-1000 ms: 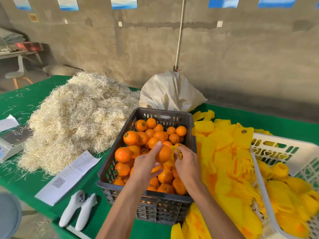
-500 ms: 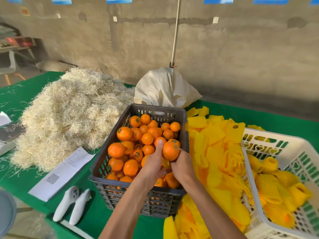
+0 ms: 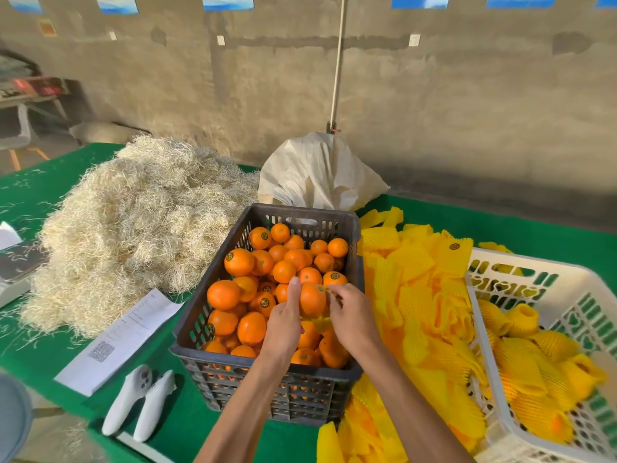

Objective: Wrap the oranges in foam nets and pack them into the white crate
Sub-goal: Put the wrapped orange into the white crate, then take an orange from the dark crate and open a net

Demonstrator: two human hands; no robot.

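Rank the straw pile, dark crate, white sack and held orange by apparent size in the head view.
1. straw pile
2. dark crate
3. white sack, though it sits farther back
4. held orange

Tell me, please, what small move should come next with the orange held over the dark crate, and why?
Probably pull the foam net further over the orange: the left hand grips the fruit, the right hand pinches yellow netting at its top, and most of the peel looks bare.
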